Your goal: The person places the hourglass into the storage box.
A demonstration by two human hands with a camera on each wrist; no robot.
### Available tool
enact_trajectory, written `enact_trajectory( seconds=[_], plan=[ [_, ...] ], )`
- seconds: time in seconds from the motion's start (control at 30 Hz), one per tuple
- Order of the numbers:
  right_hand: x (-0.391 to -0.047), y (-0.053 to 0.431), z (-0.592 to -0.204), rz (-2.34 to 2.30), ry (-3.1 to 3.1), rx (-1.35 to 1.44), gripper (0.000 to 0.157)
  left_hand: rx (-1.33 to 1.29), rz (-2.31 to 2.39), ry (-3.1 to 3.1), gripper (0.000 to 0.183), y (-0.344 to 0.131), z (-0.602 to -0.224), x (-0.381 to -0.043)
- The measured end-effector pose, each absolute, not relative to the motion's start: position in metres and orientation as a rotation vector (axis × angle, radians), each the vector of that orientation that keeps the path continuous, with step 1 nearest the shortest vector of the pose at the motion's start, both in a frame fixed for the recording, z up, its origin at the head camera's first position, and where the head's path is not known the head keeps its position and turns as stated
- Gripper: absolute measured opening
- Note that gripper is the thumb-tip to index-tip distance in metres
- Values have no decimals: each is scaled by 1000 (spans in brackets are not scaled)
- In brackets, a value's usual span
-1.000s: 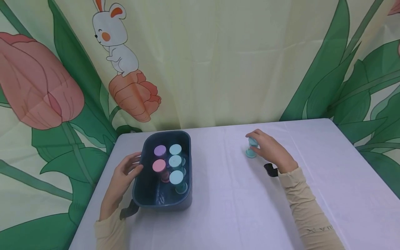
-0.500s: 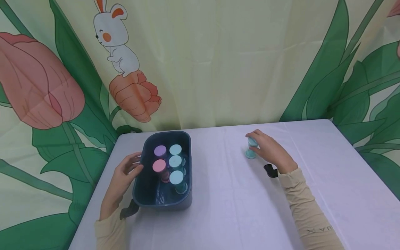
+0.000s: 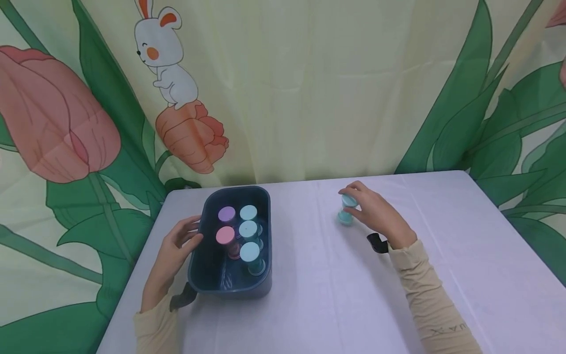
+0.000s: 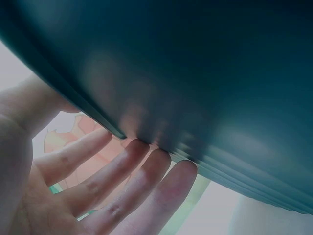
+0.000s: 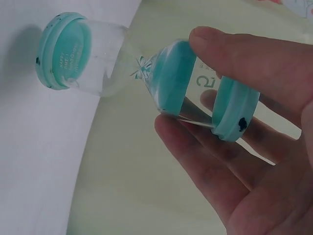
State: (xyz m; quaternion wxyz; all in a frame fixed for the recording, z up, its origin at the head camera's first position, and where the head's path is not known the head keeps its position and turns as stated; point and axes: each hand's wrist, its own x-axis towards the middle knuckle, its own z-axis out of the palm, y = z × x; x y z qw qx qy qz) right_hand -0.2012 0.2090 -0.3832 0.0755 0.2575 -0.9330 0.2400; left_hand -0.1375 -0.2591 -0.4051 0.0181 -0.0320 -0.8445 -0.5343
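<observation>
My right hand [image 3: 376,211] pinches a teal sand timer [image 5: 171,78] by its upper bulb, between thumb and fingers. The timer stands upright, marked with a 5, with teal sand above its neck. Whether its base touches the table cannot be told. My left hand [image 3: 177,248] rests its fingertips against the left side of a dark blue bin [image 3: 263,285], fingers loosely extended. Inside the bin stand a purple-capped timer [image 3: 227,213], a pink-capped timer [image 3: 226,235] and a column of light-blue-capped timers [image 3: 250,251].
A white cloth covers the table [image 3: 309,305]. Behind it hangs a curtain [image 3: 309,98] printed with a rabbit, a carrot and tulips. The bin stands on the table's left part, a good way from the held timer. Dark straps [image 3: 377,243] show at both wrists.
My right hand has shifted slightly left with the teal sand timer during the last half second. The left hand and the bin stay in place.
</observation>
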Motion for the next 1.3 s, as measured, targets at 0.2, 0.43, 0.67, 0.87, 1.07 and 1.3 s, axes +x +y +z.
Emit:
enact_trajectory(
  seconds=[0.2,0.43,0.67,0.87,1.07,1.3],
  plan=[
    [-195,199,-376,712,-2781,793,43,-102,-1668,-2617,51,-260,-405,-137],
    [-192,189,-369,700,-2763,814,45,-109,-1653,-2622,51,-261,-407,-137],
    [-188,175,-364,747,-2724,841,47,-94,-1667,-2618,52,-261,-406,-136],
    [-183,161,-360,781,-2660,897,47,-113,-1656,-2623,53,-261,-406,-138],
    [-182,148,-356,784,-2620,945,47,-114,-1659,-2619,53,-260,-406,-137],
    [-179,136,-350,764,-2591,997,48,-104,-1652,-2621,53,-261,-407,-137]
  ],
)
